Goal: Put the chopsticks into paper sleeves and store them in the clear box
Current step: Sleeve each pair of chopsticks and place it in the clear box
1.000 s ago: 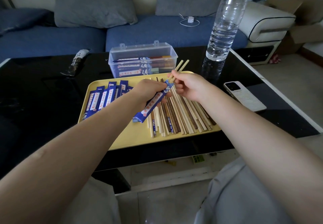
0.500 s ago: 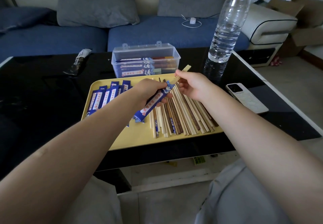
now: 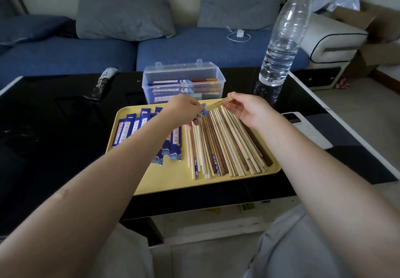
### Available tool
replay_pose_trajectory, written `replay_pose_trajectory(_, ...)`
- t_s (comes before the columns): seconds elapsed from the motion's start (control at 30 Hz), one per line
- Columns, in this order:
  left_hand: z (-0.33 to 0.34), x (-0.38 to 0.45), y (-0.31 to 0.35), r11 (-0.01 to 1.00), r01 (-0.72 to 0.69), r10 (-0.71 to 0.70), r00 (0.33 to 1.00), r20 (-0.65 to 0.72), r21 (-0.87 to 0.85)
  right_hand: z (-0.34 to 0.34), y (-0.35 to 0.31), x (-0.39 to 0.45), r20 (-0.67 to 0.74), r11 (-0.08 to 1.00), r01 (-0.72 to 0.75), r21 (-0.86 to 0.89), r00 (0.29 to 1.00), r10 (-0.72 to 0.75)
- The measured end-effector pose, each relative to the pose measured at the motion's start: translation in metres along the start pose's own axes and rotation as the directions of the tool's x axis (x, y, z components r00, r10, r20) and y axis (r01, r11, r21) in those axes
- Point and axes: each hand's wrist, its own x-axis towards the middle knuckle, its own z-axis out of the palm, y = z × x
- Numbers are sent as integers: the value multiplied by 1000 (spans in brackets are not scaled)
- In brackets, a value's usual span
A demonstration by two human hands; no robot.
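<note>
Two hands work above the yellow tray (image 3: pixel 164 182) on the black counter (image 3: pixel 54 126). Left hand (image 3: pixel 184 108) grips a blue paper sleeve (image 3: pixel 204 109) at its mouth; right hand (image 3: pixel 246 109) pinches a pale chopstick pair (image 3: pixel 223 102), its tip at the sleeve opening. Loose chopsticks (image 3: pixel 225 147) lie fanned on the tray's right, empty sleeves (image 3: pixel 134 128) on its left. Clear box (image 3: pixel 184 82) sits just behind the tray, sleeved pairs inside. Water bottle (image 3: pixel 283 39) stands right of the box.
</note>
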Motion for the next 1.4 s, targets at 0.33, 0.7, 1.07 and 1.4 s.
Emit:
replay_pose_trajectory(0.33, -14, 27, -40, 917, -11, 245, 805, -541, 399, 22, -29, 43, -263, 945, 134, 298, 963, -54)
replay_pose_trajectory(0.7, -4, 33, -61, 904, 120, -1, 960, -279, 411, 73, -32, 76, -200, 1000, 15, -9, 980, -16)
replay_pose_trajectory(1.07, -4, 25, -58, 854, 121, -5, 975, -223, 506, 64, -43, 75, -125, 929, 55, -365, 986, -107)
replay_pose_trajectory(1.4, 0, 8, -43, 757, 113, -148, 989, 0, 644, 47, -10, 38, -44, 840, 30, -542, 997, -64)
